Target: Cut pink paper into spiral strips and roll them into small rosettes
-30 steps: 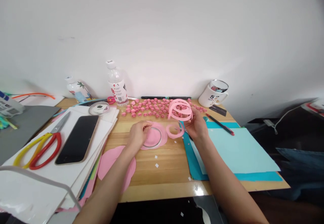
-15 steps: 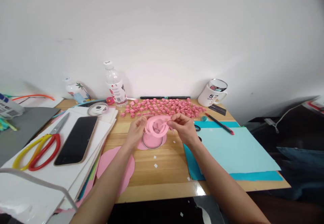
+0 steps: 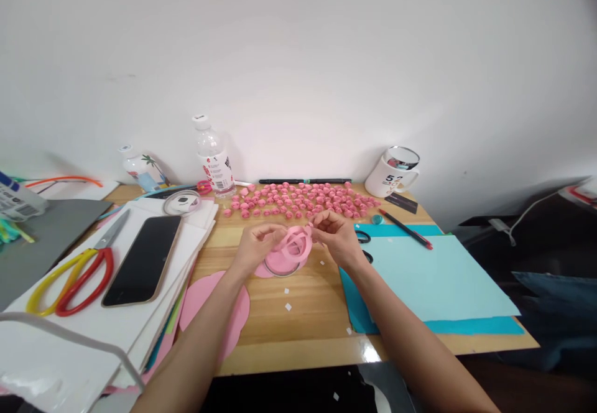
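A looped pink paper strip (image 3: 295, 246) hangs between my two hands, curled round on itself. My left hand (image 3: 257, 245) pinches its left side with thumb and fingers. At its upper right end, my right hand (image 3: 336, 234) has its fingertips closed on the strip. Below the loops, a roll of tape (image 3: 280, 271) lies on a pink paper piece, partly covered by the strip. Just beyond my hands, many small rolled pink paper buds (image 3: 298, 200) are spread over the wooden table (image 3: 280, 332).
Scissors with red and yellow handles (image 3: 86, 279) and a phone (image 3: 142, 260) lie on white paper at left. A bottle (image 3: 214, 161) and a mug (image 3: 392, 173) stand by the wall. Light blue sheets (image 3: 438, 276) and a pen (image 3: 408, 231) are at right.
The strip's loops have dropped slightly and tightened into a smaller bundle. My left hand has shifted a little to the right, its fingers now over the loop's left side.
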Motion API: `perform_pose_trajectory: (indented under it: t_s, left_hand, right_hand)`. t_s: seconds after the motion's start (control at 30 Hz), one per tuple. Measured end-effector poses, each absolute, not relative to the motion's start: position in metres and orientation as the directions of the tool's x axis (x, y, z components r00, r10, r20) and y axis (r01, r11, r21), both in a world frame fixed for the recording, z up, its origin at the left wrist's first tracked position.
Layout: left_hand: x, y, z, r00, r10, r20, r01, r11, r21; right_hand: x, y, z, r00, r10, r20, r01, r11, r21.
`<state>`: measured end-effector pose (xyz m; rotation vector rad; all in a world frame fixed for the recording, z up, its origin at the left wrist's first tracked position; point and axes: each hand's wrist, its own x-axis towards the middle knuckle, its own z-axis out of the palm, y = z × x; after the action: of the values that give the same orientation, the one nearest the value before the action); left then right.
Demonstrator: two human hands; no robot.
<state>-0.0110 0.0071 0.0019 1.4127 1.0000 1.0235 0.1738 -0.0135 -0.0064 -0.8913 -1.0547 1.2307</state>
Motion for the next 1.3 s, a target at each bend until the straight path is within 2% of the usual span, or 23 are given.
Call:
perform_pose_trajectory:
  t_s: [0.17, 0.27, 0.33, 0.43, 0.5, 0.6, 0.7, 0.9, 1.0, 1.07, 1.17, 1.3]
  left_hand:
    - [-0.01, 0.008, -0.001, 0.32, 0.944, 0.08, 0.091, -0.115, 0.989]
    - [-0.01, 0.01, -0.002, 0.275, 0.945, 0.18, 0.03, -0.195, 0.98]
    - [-0.011, 0.012, -0.001, 0.193, 0.95, 0.245, -0.119, -0.225, 0.967]
    - [-0.014, 0.013, 0.003, 0.143, 0.969, 0.203, -0.438, -0.122, 0.891]
    - [-0.015, 0.013, 0.006, 0.177, 0.969, 0.172, -0.509, -0.06, 0.859]
    - [-0.017, 0.012, 0.01, 0.26, 0.962, 0.082, -0.672, 0.12, 0.731]
    - [-0.018, 0.016, 0.012, 0.228, 0.974, -0.005, -0.767, 0.183, 0.615]
    - [-0.016, 0.017, 0.011, 0.25, 0.968, -0.037, -0.704, 0.208, 0.679]
    - [-0.01, 0.013, 0.009, 0.243, 0.968, -0.059, -0.664, 0.211, 0.717]
    - [-0.006, 0.01, 0.006, 0.267, 0.96, -0.081, -0.631, 0.238, 0.739]
    - [-0.001, 0.007, 0.003, 0.396, 0.914, -0.091, -0.531, 0.309, 0.789]
    - [-0.002, 0.005, 0.003, 0.449, 0.893, -0.037, -0.474, 0.273, 0.837]
  right_hand:
    - [0.176, -0.015, -0.005, 0.026, 0.992, 0.126, -0.258, 0.128, -0.958]
    - [0.177, -0.014, -0.003, 0.018, 0.99, 0.138, -0.277, 0.137, -0.951]
    - [0.178, -0.014, -0.002, 0.029, 0.99, 0.136, -0.304, 0.138, -0.943]
    - [0.179, -0.014, -0.001, 0.069, 0.991, 0.114, -0.332, 0.131, -0.934]
    - [0.179, -0.013, -0.002, 0.098, 0.989, 0.111, -0.333, 0.137, -0.933]
    - [0.18, -0.012, -0.004, 0.103, 0.983, 0.15, -0.334, 0.176, -0.926]
    - [0.182, -0.011, -0.005, 0.05, 0.981, 0.188, -0.338, 0.194, -0.921]
    - [0.173, -0.017, -0.003, -0.074, 0.98, 0.185, -0.176, 0.17, -0.97]
    - [0.162, -0.022, -0.003, -0.128, 0.965, 0.228, -0.08, 0.219, -0.972]
    - [0.157, -0.024, -0.003, -0.096, 0.955, 0.281, -0.018, 0.28, -0.96]
    - [0.158, -0.024, -0.002, -0.029, 0.937, 0.348, 0.044, 0.349, -0.936]
    - [0.166, -0.021, -0.001, 0.076, 0.973, 0.217, 0.069, 0.212, -0.975]
